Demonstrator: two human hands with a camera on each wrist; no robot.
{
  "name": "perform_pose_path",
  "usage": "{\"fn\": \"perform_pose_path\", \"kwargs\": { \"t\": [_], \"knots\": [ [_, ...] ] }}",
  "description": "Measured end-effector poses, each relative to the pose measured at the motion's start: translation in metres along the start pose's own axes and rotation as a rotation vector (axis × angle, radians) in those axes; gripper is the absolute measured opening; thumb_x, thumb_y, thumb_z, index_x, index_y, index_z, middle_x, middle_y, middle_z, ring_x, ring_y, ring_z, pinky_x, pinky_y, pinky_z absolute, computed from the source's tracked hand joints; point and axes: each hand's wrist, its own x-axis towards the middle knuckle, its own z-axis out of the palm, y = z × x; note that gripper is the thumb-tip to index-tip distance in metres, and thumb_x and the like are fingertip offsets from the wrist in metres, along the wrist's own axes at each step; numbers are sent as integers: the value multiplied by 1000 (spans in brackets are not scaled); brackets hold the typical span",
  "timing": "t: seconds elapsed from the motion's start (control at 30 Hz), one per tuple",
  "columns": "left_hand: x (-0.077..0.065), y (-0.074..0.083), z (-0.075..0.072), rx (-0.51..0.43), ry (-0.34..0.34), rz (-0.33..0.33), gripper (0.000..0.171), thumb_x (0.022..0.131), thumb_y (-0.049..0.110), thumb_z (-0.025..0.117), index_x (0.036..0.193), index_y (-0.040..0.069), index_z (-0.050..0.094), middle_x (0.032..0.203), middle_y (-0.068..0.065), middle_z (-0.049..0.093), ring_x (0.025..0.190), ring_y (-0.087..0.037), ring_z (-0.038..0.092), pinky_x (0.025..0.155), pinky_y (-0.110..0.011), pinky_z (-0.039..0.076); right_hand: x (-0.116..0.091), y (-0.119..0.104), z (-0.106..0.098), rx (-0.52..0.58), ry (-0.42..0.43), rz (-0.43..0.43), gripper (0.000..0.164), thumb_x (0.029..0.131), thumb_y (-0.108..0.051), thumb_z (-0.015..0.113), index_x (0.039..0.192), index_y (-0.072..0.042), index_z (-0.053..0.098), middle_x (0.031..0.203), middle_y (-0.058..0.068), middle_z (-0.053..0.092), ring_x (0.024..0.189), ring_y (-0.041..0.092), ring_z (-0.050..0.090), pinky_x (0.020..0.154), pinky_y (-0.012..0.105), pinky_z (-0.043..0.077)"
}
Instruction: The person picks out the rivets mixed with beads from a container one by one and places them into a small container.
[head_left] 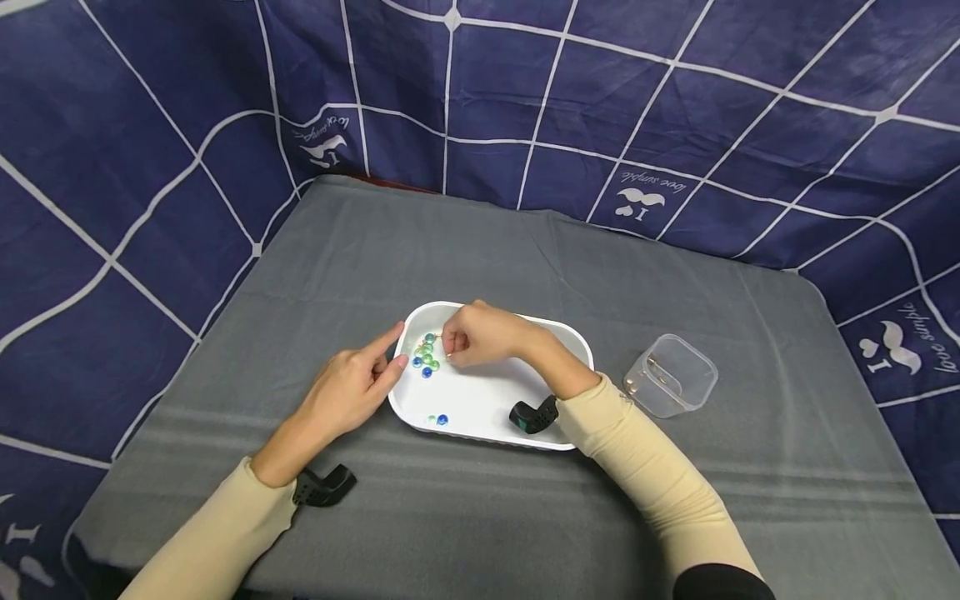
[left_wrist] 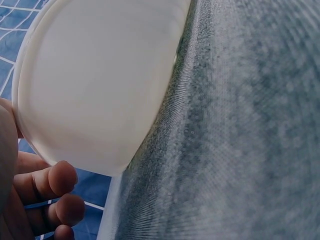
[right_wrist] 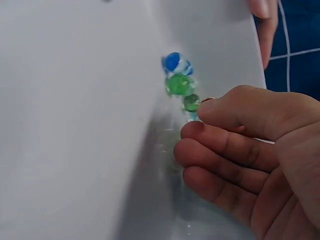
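Observation:
A white tray (head_left: 491,417) lies on the grey cloth with blue and green glass marbles (head_left: 427,360) clustered at its left end. My left hand (head_left: 348,387) holds the rim at that end, thumb and index finger at the edge; in the left wrist view the other fingers curl below the rim. My right hand (head_left: 483,333) is inside the tray, just right of the cluster. Its thumb and index finger pinch a small gold-coloured piece (right_wrist: 209,99), mostly hidden by the fingertips. Green marbles (right_wrist: 180,85) sit right beside those fingertips.
Right of the tray stands a clear plastic box (head_left: 678,379) with a few small gold-coloured pieces in it. Two marbles (head_left: 441,419) lie apart near the tray's front edge. A blue checked curtain (head_left: 495,100) hangs behind the cloth-covered table (head_left: 450,517).

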Motion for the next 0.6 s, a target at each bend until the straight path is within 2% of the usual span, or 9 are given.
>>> {"fn": "perform_pose_path", "kwargs": {
  "t": [0.23, 0.6],
  "knots": [
    [-1, 0, 0, -1, -6, -15, 45, 98, 18, 61, 136, -4, 56, 61, 8, 49, 49, -4, 39, 47, -27, 35, -4, 0, -7, 75, 60, -27, 6, 81, -3, 72, 84, -9, 72, 75, -4, 68, 71, 6, 62, 69, 20, 50],
    [-1, 1, 0, -4, -5, -15, 44, 98, 16, 61, 136, -5, 56, 60, 8, 49, 49, -3, 39, 46, -27, 34, -16, -5, -25, 168, 130, -11, 4, 81, -5, 73, 85, -7, 74, 75, -5, 69, 71, 7, 64, 69, 24, 52]
  ]
}}
